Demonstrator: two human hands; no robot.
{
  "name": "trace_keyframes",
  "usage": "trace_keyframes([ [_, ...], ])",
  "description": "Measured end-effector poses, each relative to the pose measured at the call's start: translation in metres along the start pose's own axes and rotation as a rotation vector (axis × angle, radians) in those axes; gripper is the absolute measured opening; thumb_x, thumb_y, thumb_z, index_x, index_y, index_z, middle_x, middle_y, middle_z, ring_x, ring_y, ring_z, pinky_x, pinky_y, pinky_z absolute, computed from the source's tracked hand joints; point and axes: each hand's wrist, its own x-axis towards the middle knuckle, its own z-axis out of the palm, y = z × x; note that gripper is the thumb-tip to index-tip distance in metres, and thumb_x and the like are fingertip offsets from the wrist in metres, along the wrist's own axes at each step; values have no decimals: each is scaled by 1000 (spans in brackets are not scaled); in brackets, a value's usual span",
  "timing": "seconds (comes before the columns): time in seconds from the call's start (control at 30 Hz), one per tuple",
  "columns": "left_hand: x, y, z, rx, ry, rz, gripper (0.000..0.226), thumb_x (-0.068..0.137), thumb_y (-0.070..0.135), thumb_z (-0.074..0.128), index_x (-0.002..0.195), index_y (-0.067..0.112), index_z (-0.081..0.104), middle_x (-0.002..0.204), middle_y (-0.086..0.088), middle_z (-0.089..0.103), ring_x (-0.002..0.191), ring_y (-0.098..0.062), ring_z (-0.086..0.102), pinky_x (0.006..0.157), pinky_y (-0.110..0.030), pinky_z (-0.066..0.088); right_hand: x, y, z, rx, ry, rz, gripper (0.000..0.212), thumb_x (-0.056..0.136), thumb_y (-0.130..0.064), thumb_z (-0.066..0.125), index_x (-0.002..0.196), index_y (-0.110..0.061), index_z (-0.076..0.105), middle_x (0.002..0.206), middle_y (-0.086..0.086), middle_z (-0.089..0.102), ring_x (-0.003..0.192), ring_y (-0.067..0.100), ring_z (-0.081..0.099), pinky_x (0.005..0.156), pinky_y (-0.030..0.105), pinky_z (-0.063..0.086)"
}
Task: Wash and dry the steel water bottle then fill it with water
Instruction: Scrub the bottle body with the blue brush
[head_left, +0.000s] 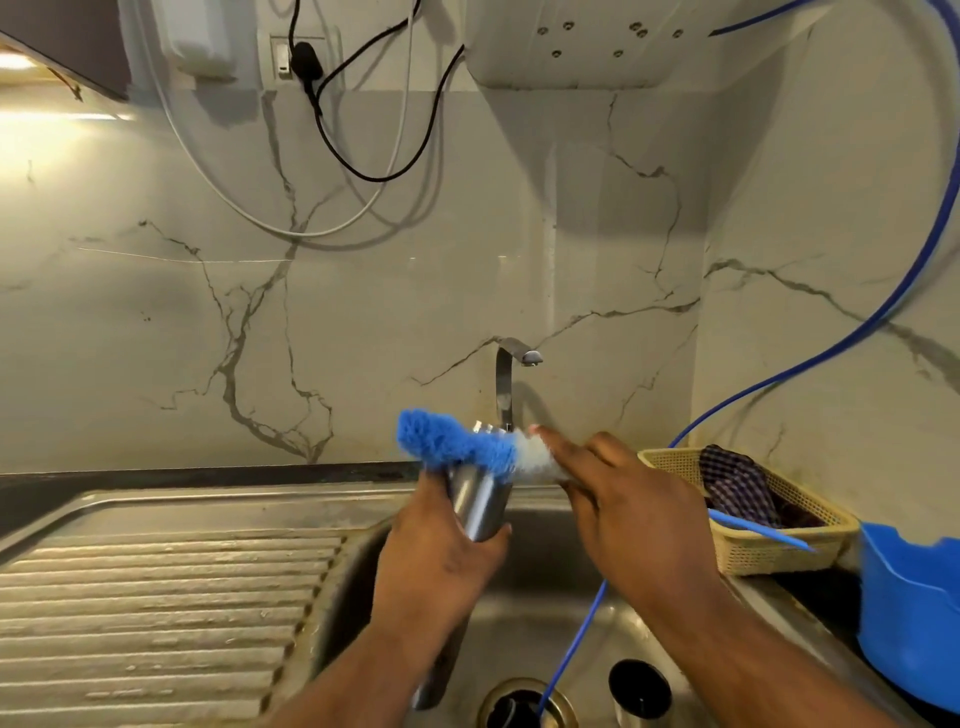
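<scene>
The steel water bottle (480, 506) is tilted over the sink (524, 631), and my left hand (434, 558) grips its body from below. A bottle brush with blue bristles (452, 441) and a white tuft (537, 456) lies across the bottle's mouth, hiding most of the neck. My right hand (631, 512) holds the brush at its white end, index finger stretched along it. A thin blue rod (761, 531) sticks out past that hand, in line with the brush. The tap (511, 374) stands behind, with no water running.
A black-capped steel piece (639, 686) stands in the basin beside the drain (524, 706), into which a blue hose (571, 644) runs. Ribbed drainboard (156, 613) at left. At right are a cream basket (769, 551) with a checked cloth (737, 486) and a blue tub (909, 618).
</scene>
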Motion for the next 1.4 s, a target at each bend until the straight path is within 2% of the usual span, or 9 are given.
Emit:
trace_keyframes([
  [0.3, -4, -1, 8, 90, 48, 86, 87, 75, 52, 82, 143, 38, 30, 125, 12, 58, 105, -8, 61, 91, -31, 57, 1, -5, 1, -60, 31, 27, 71, 79, -18, 79, 143, -34, 55, 88, -1, 62, 44, 18, 50, 38, 26, 37],
  [0.47, 8, -9, -8, -158, 23, -65, 68, 73, 44, 87, 122, 43, 40, 96, 17, 59, 80, -2, 61, 62, -18, 49, -2, 16, 2, -15, 28, 57, 72, 82, -21, 79, 146, -39, 50, 87, -8, 58, 52, 13, 50, 40, 25, 34],
  [0.63, 0, -5, 5, -177, -145, -16, 62, 72, 45, 87, 113, 43, 40, 95, 18, 62, 81, -1, 63, 64, -12, 47, 1, 4, 5, 27, 23, 7, 67, 84, -23, 75, 146, -36, 53, 87, -6, 60, 49, 13, 49, 39, 25, 35],
  [0.73, 3, -6, -1, -453, -180, -132, 57, 72, 40, 88, 116, 37, 53, 97, 7, 69, 82, -10, 71, 67, -23, 57, 1, 13, 11, 96, -20, 58, 61, 88, -27, 69, 145, -42, 51, 90, -8, 60, 59, 10, 52, 46, 19, 32],
  [0.87, 8, -9, -18, -749, -150, -206, 50, 75, 33, 86, 115, 33, 56, 101, -5, 72, 84, -19, 74, 66, -33, 61, -2, 43, 12, 260, -108, 217, 54, 96, -34, 66, 147, -41, 49, 104, -4, 63, 89, 21, 64, 69, 36, 50],
  [1.1, 19, -20, -14, -593, -78, -122, 74, 66, 40, 91, 125, 41, 47, 113, 5, 63, 102, -16, 66, 89, -44, 59, 14, 36, -21, 628, -130, 419, 60, 94, -45, 62, 149, -43, 39, 128, -16, 52, 114, 8, 53, 87, 26, 42],
  [1.23, 18, -21, -8, -440, 37, -31, 72, 62, 41, 94, 118, 41, 49, 106, 10, 64, 94, -9, 65, 82, -35, 61, 12, 20, -30, 778, -397, 382, 42, 92, -34, 71, 131, -45, 57, 99, -22, 72, 75, -10, 65, 61, 8, 44],
  [1.3, 17, -20, -6, -362, 103, 5, 73, 61, 39, 94, 119, 38, 50, 103, 12, 65, 89, -7, 65, 79, -31, 60, 8, 15, -27, 861, -524, 397, 37, 97, -30, 66, 132, -42, 58, 62, -29, 64, 49, -13, 55, 45, 6, 39],
  [1.4, 10, -17, -2, -252, 20, 126, 72, 63, 35, 93, 119, 43, 49, 99, 16, 65, 84, -3, 65, 70, -13, 52, 6, 10, -21, 910, -548, 415, 37, 100, -33, 61, 136, -39, 59, 48, -32, 52, 42, -14, 49, 40, 5, 35],
])
